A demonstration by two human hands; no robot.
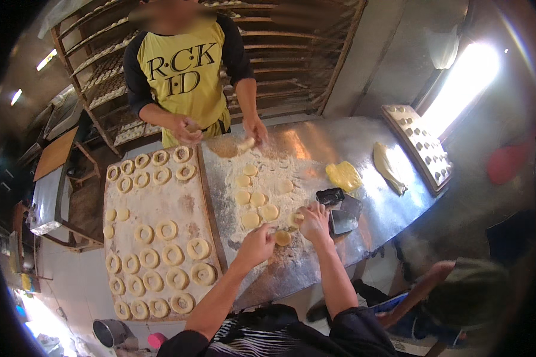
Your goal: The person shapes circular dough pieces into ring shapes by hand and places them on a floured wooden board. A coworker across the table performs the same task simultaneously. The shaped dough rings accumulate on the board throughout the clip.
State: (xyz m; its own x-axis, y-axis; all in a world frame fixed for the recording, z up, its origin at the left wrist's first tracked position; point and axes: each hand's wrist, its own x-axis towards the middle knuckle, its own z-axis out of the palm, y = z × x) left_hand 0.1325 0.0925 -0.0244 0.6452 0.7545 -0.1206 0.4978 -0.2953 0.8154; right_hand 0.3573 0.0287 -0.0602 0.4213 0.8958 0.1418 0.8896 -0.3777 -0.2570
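Head view: many dough rings [173, 255] lie on the floured wooden board [162, 208] at the left, in a far group and a larger near group, so much of the shaping looks done. Three small dough pieces [122, 215] on that board have no visible hole. On the metal table [369, 134], right of the board, a cluster of plain dough discs [251, 220] seems left to be shaped. Near them, the right hand [314, 225] has its fingertips drawn together at a pale dough piece [295, 219]; whether they pinch it I cannot tell. The left hand [256, 245] is curled, fingers against or just beside a yellower disc [283, 238]; its grip is unclear. Across the table, a co-worker [187, 65] also handles dough.
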